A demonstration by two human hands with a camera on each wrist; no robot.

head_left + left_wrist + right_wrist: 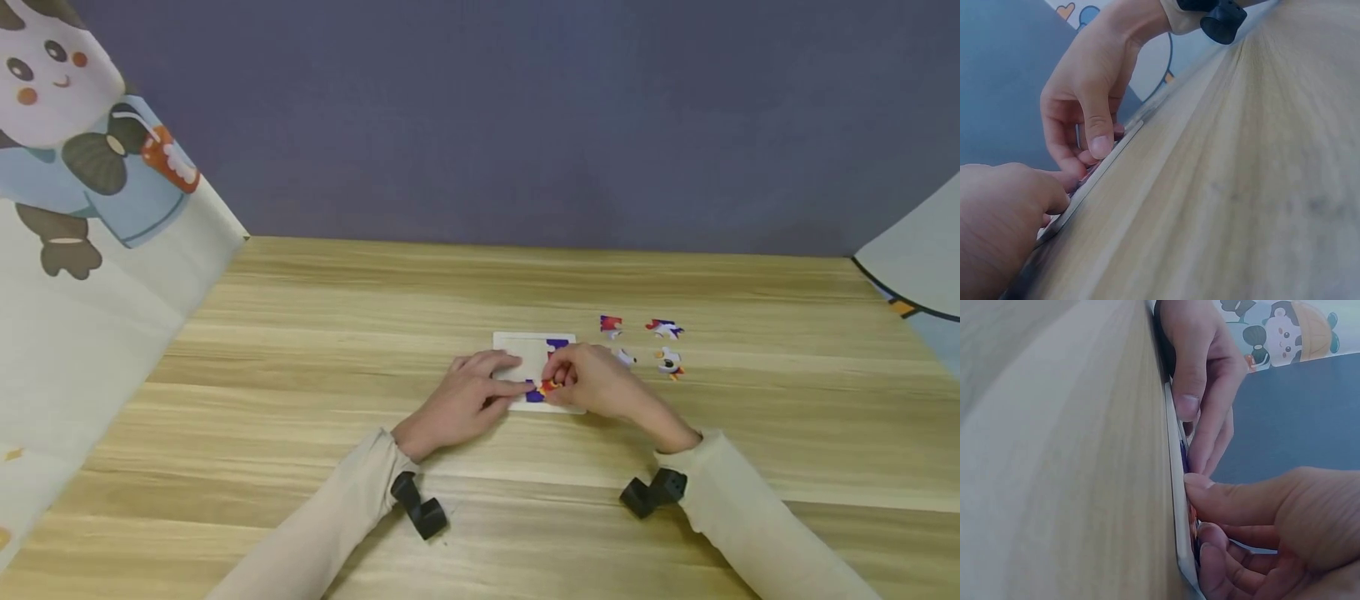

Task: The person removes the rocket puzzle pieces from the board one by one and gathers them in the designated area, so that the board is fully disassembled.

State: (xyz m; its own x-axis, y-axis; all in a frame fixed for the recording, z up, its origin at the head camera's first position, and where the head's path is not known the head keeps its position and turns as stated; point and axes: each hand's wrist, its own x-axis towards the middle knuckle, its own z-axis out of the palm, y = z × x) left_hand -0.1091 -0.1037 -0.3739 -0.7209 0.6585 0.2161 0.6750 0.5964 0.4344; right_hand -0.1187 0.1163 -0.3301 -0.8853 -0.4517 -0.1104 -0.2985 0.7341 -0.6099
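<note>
A white puzzle tray (505,340) lies flat on the table. My left hand (467,398) rests over its left side, index finger stretched out to touch a dark blue puzzle piece (535,397) near the bottom edge. Right beside that fingertip, my right hand (596,379) pinches a red and orange puzzle piece (551,387) low over the tray. In the right wrist view, the thumb of my right hand (1260,519) is at the tray's rim (1175,469). Another blue piece (557,343) sits in the tray's top right corner, partly hidden by the right hand.
Several loose puzzle pieces lie right of the tray: a red one (611,325), a blue and white one (665,328), one with a bird's head (670,362), and a white one (626,357) close to my right hand. A dark panel (525,125) stands behind the table (337,333).
</note>
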